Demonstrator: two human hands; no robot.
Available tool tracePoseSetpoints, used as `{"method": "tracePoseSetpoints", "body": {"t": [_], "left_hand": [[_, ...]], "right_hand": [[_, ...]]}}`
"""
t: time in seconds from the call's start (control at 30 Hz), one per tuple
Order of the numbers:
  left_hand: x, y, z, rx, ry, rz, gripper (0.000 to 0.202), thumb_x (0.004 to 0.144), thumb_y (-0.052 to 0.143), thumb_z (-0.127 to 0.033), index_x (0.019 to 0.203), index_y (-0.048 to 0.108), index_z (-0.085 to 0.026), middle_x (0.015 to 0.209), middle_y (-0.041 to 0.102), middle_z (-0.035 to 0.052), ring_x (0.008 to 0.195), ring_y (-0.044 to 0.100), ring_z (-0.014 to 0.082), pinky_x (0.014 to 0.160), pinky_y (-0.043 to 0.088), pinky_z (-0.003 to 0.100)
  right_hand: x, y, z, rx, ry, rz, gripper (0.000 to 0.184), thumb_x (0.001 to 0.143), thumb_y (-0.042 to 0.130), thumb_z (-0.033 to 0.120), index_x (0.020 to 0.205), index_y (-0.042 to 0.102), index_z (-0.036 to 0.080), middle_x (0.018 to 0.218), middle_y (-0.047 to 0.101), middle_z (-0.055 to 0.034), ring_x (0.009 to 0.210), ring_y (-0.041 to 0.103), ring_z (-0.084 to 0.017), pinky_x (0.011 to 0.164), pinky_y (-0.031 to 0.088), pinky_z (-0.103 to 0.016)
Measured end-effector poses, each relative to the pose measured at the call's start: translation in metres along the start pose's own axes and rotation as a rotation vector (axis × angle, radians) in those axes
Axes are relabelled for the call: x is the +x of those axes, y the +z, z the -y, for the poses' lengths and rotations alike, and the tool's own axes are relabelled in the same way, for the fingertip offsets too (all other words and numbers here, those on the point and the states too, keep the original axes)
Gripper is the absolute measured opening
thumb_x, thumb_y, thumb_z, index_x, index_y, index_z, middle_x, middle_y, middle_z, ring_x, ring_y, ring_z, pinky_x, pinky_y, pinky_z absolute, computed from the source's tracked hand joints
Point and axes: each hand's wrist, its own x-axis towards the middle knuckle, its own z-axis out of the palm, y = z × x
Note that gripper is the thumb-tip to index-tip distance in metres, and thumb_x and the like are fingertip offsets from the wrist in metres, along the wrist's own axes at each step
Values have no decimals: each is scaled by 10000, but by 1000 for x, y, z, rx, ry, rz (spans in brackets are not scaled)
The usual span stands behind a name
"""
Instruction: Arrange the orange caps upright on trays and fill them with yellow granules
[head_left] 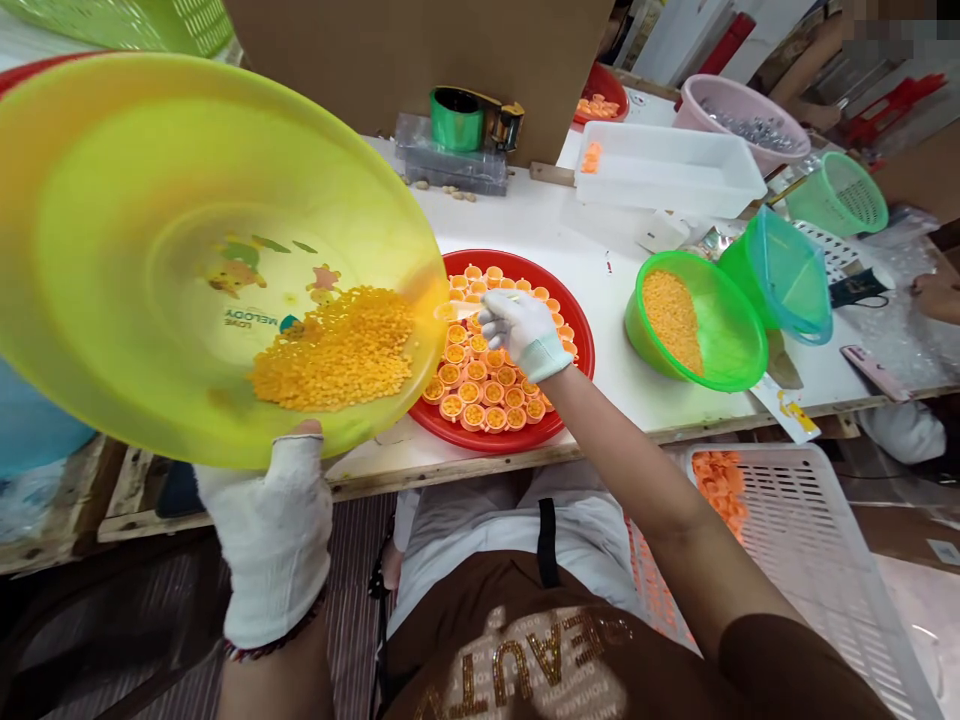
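The filling looks close to done: on the red tray (491, 440), almost every one of the small orange cups (480, 385) already shows a heap of yellow pellets (337, 350), and only a few at the tray's far edge seem less full. A good pile of loose pellets is left in the yellow basin (150, 200), which is held tilted just left of the tray with its lowered lip overhanging the tray's left rim. The pellets have slid down toward that lip. The left hand (270, 530), in a white fingerless glove, grips the basin's near rim, below and left of the tray; its thumb presses on the rim and its fingers are hidden under the basin, so it is closed on it. The right hand (525, 330), gloved in white, hovers over the tray's middle with its fingers curled shut around what appears to be a pale scoop (459, 310), though glare makes that hard to confirm. The scoop's tip points toward the basin's lip, and the loose pellets lie just left of those fingers, near but not touching. To the right of the tray on the worktop (600, 240) sits a green bowl (731, 345) holding more pellets.
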Motion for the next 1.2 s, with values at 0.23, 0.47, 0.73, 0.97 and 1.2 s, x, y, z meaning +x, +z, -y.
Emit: {"method": "tracePoseSetpoints", "body": {"t": [0.23,0.47,0.73,0.97,1.2], "left_hand": [[7,-10,0,38,104,-91,653,748,805,-273,1376,640,-210,1414,666,43,1348,607,279,1250,432,460],[5,-7,0,51,81,-69,607,745,792,-242,1334,653,-292,1428,655,1,1378,585,277,1268,406,507],[-3,7,9,12,106,6,722,724,762,-204,1424,586,-179,1471,619,104,1374,590,279,1239,434,465],[-10,10,12,-2,37,12,683,767,776,-271,1410,579,-153,1421,651,124,1303,643,240,1171,495,361],[-1,6,9,2,92,-40,715,705,786,-246,1383,614,-105,1412,660,136,1321,628,281,1204,459,399]], "right_hand": [[31,-8,-22,-436,-275,-175,112,981,537,258,900,601,215,750,617,3,631,602,-117,551,492,-255],[14,-4,-17,-791,-728,-61,153,1009,506,279,924,624,232,909,646,-27,882,606,-165,884,517,-341],[-10,33,-12,-736,-596,60,169,952,545,217,800,618,206,761,632,10,724,581,-124,742,500,-295],[-13,43,-19,-389,-119,15,86,933,590,251,869,622,203,687,649,20,524,585,-95,458,435,-226],[-5,24,-8,-154,-77,-22,90,943,618,267,901,630,189,711,644,21,535,568,-72,428,444,-195]]}}
